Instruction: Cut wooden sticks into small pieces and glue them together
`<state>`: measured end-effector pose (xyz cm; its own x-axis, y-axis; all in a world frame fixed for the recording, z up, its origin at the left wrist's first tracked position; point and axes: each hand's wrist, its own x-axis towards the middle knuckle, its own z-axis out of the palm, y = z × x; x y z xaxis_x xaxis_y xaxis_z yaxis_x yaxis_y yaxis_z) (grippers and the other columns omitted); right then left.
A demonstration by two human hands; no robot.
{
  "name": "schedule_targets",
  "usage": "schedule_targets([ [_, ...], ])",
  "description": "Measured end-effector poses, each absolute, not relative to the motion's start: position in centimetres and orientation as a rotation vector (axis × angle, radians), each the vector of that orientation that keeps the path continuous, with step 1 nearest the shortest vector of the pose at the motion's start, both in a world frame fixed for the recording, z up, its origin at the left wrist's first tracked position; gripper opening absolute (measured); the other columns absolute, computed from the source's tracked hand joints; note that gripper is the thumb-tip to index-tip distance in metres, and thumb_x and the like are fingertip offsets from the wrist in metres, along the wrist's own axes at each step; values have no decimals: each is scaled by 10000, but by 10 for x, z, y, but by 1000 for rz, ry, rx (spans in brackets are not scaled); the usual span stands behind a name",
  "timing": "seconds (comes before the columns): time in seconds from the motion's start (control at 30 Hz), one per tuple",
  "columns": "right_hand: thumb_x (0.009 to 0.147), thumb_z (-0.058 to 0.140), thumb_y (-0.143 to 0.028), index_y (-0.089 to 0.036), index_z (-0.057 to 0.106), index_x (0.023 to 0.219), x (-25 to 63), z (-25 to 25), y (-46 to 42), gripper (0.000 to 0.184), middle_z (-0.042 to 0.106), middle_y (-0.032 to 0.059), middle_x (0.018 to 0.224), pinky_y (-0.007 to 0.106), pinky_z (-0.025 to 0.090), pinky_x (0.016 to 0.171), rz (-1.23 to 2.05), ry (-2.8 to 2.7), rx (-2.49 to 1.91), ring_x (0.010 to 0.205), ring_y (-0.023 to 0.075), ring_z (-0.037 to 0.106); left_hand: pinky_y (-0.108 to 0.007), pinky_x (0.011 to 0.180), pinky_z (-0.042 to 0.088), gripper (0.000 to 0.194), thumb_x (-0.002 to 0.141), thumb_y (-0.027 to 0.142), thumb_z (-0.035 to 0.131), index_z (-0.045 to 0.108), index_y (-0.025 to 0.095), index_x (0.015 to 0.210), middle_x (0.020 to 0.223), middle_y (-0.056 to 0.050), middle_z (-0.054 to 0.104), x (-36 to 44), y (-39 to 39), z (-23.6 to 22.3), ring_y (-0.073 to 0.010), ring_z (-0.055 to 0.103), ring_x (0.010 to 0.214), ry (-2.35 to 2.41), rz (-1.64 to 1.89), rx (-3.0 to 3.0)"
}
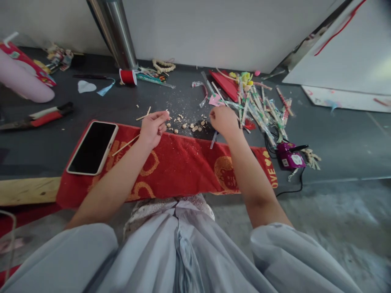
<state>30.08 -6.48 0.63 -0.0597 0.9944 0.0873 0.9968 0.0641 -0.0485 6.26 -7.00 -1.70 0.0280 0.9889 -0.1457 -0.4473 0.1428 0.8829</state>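
Note:
My left hand (154,127) is closed in a pinch above the far edge of the red towel (189,167). A small pale piece (168,113) shows at its fingertips, too small to name. Thin wooden sticks (126,145) lie beside and partly behind this hand. My right hand (224,120) is curled closed at the right end of a scatter of beige crumbly bits (194,127). Whatever its fingers hold, if anything, is hidden. Just below it a short clear plastic strip (213,140) lies at the towel's edge.
A phone (93,148) rests on the towel's left end. To the right are a heap of wrapped sticks (265,110) and a purple corded device (291,156). Farther back stand a red thread spool (128,77) and a metal cylinder (117,34). Pliers-like cutters (39,117) lie left.

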Motion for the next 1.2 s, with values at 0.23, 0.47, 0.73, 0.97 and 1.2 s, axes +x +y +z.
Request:
schedule_targets([
  [0.23,854,584,-260,-74,721,987,285,-2,-26,266,702,207,1023,444,470,871,11,-2329,-2076,992,314,632,-149,343,210,114,742,77,678,670,152,656,567,27,599,63,-72,-14,16,298,356,920,1280,710],
  [0.47,815,634,-190,-30,708,997,280,-2,-17,252,700,234,1008,461,489,851,2,-2351,-2155,986,340,650,-139,339,216,111,734,86,699,670,154,650,569,19,601,63,-71,-16,19,296,344,882,1288,710],
  [0.73,789,594,-164,-120,698,830,280,2,-23,120,708,122,878,392,485,854,257,-2212,-1864,887,240,645,-155,333,214,110,703,97,726,672,158,629,558,17,607,63,-72,-15,15,304,341,887,1288,721],
  [0.97,779,668,-291,-197,618,822,260,5,-67,115,657,2,765,271,513,680,866,-1731,-1080,704,112,616,-167,358,210,84,660,125,756,678,152,646,568,19,620,68,-78,-13,7,325,358,896,1302,862],
  [1.2,724,750,-405,-193,634,804,247,1,-90,255,641,-15,779,233,514,683,997,-1580,-876,708,80,595,-185,353,244,188,550,243,845,693,180,639,533,26,621,72,-81,-15,-9,332,350,888,1308,978],
])
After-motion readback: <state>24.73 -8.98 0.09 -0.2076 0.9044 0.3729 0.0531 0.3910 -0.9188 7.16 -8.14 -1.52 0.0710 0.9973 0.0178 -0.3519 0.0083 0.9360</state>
